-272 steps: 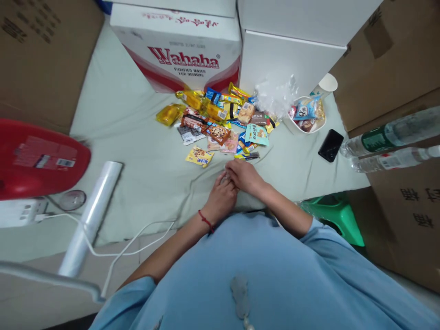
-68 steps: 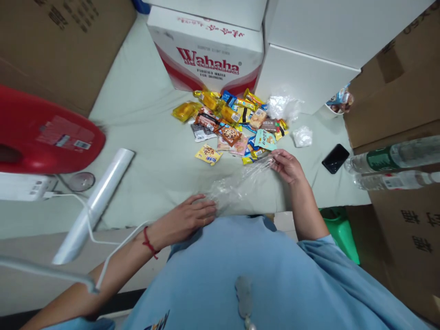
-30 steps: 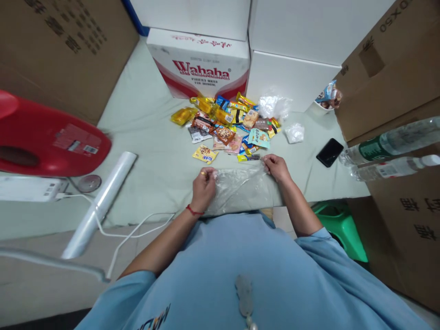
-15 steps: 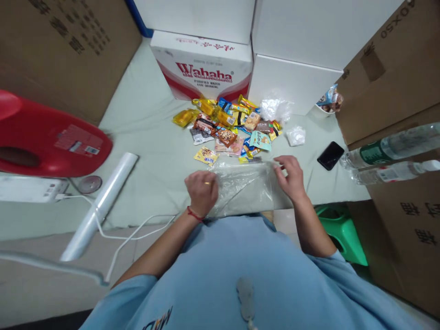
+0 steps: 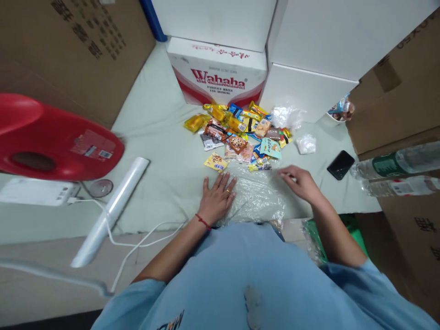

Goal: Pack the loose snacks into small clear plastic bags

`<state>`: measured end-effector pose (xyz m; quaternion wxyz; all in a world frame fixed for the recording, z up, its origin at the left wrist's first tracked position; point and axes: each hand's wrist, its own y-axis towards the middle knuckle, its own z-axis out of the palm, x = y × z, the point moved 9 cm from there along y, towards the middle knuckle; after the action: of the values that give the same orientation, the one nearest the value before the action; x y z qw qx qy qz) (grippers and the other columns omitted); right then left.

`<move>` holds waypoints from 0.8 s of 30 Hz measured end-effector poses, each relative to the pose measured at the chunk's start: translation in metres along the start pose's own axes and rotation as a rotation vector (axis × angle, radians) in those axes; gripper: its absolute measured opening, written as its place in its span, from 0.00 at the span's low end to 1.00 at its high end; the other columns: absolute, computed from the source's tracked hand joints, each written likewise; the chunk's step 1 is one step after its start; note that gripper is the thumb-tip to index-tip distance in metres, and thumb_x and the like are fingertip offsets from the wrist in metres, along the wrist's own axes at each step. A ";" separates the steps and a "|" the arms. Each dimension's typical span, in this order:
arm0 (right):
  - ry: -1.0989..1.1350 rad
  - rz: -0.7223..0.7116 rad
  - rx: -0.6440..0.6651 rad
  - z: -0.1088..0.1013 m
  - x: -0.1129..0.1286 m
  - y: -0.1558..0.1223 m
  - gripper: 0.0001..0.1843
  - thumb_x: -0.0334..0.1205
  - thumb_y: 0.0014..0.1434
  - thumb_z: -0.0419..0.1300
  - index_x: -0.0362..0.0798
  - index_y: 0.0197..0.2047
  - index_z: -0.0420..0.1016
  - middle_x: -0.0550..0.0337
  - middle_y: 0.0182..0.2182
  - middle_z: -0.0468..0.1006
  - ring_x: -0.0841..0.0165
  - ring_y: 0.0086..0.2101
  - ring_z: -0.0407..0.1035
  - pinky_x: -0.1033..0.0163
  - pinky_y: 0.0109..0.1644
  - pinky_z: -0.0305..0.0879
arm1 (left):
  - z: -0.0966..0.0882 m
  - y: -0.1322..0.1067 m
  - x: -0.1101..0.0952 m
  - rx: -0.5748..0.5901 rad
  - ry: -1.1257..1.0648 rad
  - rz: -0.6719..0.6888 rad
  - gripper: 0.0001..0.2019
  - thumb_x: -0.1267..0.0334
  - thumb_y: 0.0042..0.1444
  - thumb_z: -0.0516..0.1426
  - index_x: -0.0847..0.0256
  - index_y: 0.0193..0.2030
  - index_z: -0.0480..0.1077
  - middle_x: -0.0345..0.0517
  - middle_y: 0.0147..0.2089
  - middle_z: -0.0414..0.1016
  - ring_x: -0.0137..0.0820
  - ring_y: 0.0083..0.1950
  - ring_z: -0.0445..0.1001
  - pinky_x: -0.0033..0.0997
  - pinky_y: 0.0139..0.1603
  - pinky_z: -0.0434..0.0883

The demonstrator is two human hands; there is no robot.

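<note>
My left hand (image 5: 217, 198) lies flat on the cloth-covered table with its fingers spread, at the left edge of a clear plastic sheet (image 5: 257, 195). Wrinkled and thin, the sheet spreads in front of my body. Beside its upper right corner my right hand (image 5: 299, 183) has thumb and fingers pressed together; I cannot make out what is between them. Just beyond the sheet is a heap of wrapped snacks (image 5: 237, 143). A yellow snack packet (image 5: 216, 162) lies nearest my left hand, and a small striped packet (image 5: 260, 167) touches the sheet's far edge.
A Wahaha carton (image 5: 218, 75) and white boxes stand behind the snacks. Crumpled plastic (image 5: 305, 144), a black phone (image 5: 340, 165) and plastic bottles (image 5: 405, 165) are on the right. On the left are a red jug (image 5: 62, 142), a plastic film roll (image 5: 112, 211) and a white cable (image 5: 137, 246).
My left hand has opened from a closed grip and flattened onto the table. My right hand has shifted slightly, and the plastic sheet is more wrinkled. The whole view has shifted a little.
</note>
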<state>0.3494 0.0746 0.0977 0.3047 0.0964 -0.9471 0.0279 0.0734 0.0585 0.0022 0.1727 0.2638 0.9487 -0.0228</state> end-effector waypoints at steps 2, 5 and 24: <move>-0.114 -0.012 -0.007 0.018 0.031 0.061 0.18 0.46 0.73 0.54 0.48 0.50 0.83 0.47 0.46 0.83 0.55 0.46 0.76 0.51 0.53 0.73 | 0.000 0.001 -0.001 0.003 0.009 0.007 0.27 0.53 0.75 0.48 0.47 0.78 0.60 0.50 0.82 0.53 0.47 0.82 0.53 0.73 0.79 0.34; -0.323 0.031 -0.038 0.053 0.068 0.136 0.23 0.50 0.69 0.61 0.46 0.60 0.78 0.41 0.55 0.78 0.47 0.56 0.68 0.48 0.56 0.70 | -0.003 0.000 -0.002 -0.009 0.009 0.017 0.27 0.53 0.75 0.48 0.47 0.78 0.60 0.51 0.82 0.54 0.48 0.82 0.54 0.73 0.79 0.35; -0.120 -0.016 0.270 0.121 0.099 0.290 0.20 0.39 0.73 0.50 0.42 0.60 0.76 0.44 0.55 0.80 0.52 0.57 0.71 0.43 0.67 0.64 | -0.012 -0.002 -0.002 -0.034 -0.044 0.021 0.26 0.53 0.74 0.49 0.50 0.76 0.64 0.53 0.80 0.59 0.47 0.81 0.56 0.70 0.80 0.40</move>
<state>0.1441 0.3289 0.0588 0.2322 0.1455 -0.9505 0.1468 0.0703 0.0570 0.0141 0.1983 0.2700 0.9422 -0.0108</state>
